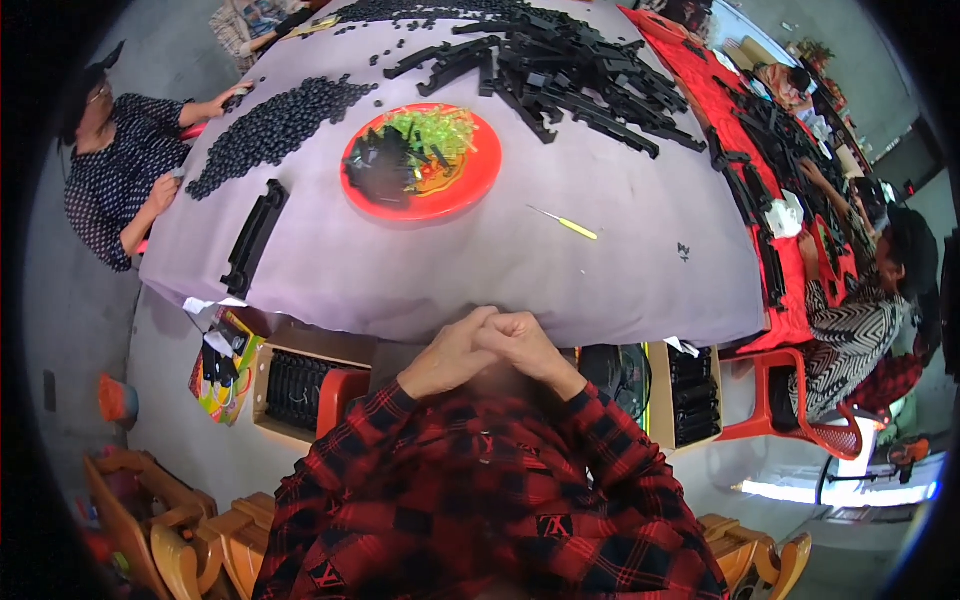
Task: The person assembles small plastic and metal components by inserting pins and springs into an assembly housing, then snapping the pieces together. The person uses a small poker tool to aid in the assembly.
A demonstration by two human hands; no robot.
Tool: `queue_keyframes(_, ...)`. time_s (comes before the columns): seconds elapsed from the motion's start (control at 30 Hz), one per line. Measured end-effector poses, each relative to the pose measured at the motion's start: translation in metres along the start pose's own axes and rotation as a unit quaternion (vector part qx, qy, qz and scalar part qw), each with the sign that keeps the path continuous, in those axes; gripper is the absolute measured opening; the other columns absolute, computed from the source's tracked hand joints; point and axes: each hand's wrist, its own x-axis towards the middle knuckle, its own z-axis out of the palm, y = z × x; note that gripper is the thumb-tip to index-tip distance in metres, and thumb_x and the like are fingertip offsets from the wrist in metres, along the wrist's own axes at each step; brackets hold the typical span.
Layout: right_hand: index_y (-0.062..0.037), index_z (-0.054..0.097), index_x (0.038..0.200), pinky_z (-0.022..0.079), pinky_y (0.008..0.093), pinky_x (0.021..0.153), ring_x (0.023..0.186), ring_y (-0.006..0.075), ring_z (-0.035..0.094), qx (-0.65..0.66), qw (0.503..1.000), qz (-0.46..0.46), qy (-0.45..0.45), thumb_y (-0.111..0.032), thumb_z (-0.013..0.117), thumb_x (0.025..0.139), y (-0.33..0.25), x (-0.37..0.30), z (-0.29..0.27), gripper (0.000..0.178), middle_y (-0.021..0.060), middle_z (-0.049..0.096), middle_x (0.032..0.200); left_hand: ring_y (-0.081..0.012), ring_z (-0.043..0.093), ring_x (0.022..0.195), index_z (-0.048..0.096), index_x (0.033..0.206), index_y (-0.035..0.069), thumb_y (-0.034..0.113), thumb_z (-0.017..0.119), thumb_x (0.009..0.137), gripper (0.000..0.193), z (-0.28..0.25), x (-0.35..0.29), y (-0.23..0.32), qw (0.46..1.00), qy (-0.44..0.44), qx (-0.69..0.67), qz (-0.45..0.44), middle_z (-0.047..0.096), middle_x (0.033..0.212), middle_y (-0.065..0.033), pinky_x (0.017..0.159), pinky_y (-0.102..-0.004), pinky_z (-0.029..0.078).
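Observation:
My left hand (450, 353) and my right hand (524, 343) are clasped together at the near edge of the table, fingers folded into one another, with nothing visible in them. Beyond them on the grey cloth (400, 285) lies a thin pick (576, 229) with a yellow handle and a metal tip. Farther off stands a red plate (480, 190) holding pale green strips, black pieces and some orange ones. A few tiny black pieces (683, 252) lie to the right. On the left rests one long black plastic part (254, 240).
Long black parts (590, 80) are heaped at the far side, beside a pile of small black pieces (275, 125). Boxes of black parts (290, 390) stand below the table. People sit at left (125, 150) and right (850, 340), near a red-covered table (785, 250).

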Motion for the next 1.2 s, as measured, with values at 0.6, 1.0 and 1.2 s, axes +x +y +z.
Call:
queue_keyframes(0.6, 0.0028, 0.066, 0.092, 0.049, 0.0301, 0.069, 0.071, 0.0104, 0.056, -0.103, 0.992, -0.066, -0.014, -0.023, 0.064, 0.091, -0.007, -0.003, 0.006, 0.026, 0.0069, 0.064, 0.075, -0.0223, 0.064, 0.098, 0.057, 0.115, 0.002, 0.007, 0.058, 0.085, 0.031, -0.010, 0.001, 0.001, 0.999, 0.000, 0.050, 0.017, 0.067, 0.100, -0.0141, 0.086, -0.0346, 0.049)
queue_keyframes(1.0, 0.0020, 0.069, 0.086, 0.045, 0.0235, 0.064, 0.072, 0.0056, 0.055, -0.048, 0.998, -0.050, 0.003, -0.010, 0.061, 0.093, -0.021, -0.006, 0.005, 0.016, 0.0000, 0.064, 0.078, -0.0119, 0.056, 0.073, 0.062, 0.108, -0.001, 0.009, 0.069, 0.080, 0.031, -0.013, 0.000, 0.006, 0.997, 0.049, 0.050, 0.032, 0.059, 0.077, -0.0029, 0.066, -0.0280, 0.045)
queue_keyframes(1.2, 0.0006, 0.067, 0.087, 0.048, 0.0214, 0.064, 0.072, 0.0050, 0.060, 0.017, 0.991, -0.081, 0.108, -0.008, 0.059, 0.094, -0.043, -0.011, -0.012, 0.014, -0.0013, 0.065, 0.078, -0.0037, 0.037, 0.060, 0.064, 0.105, -0.002, 0.014, 0.073, 0.081, 0.030, -0.032, 0.007, 0.033, 0.992, 0.121, 0.035, 0.014, 0.040, 0.063, 0.0066, 0.052, -0.0245, 0.033)
